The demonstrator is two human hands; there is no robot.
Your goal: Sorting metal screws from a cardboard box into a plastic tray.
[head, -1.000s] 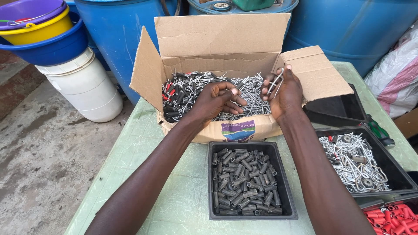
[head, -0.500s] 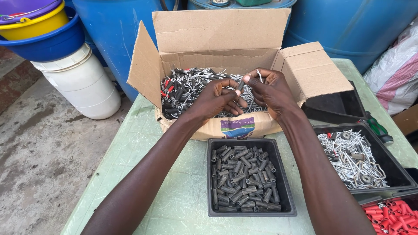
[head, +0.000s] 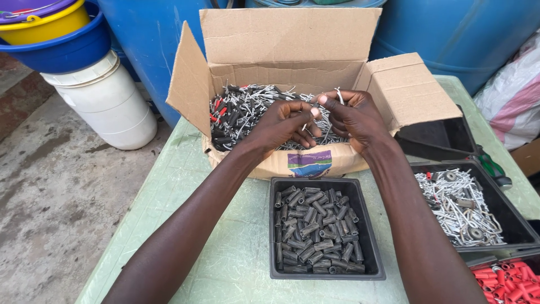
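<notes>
An open cardboard box [head: 292, 42] on a pale green table [head: 185, 225] holds a heap of silver screws mixed with black and red plugs [head: 242, 112]. Both hands hover over the heap, fingertips almost touching. My left hand [head: 281, 124] pinches a small silver screw at its fingertips. My right hand [head: 351, 115] holds a silver screw upright between thumb and fingers. In front of the box lies a black tray [head: 275, 236] filled with grey plugs.
At the right, a black tray [head: 509, 214] holds silver screws, an empty black tray [head: 439, 138] sits behind it, and red plugs [head: 506, 278] fill another. Green-handled pliers [head: 492, 166] lie nearby. Blue barrels, a white bucket [head: 107, 104] and stacked basins stand behind.
My right hand has moved left from the box's right side toward my left hand, and both hands now meet over the middle of the heap.
</notes>
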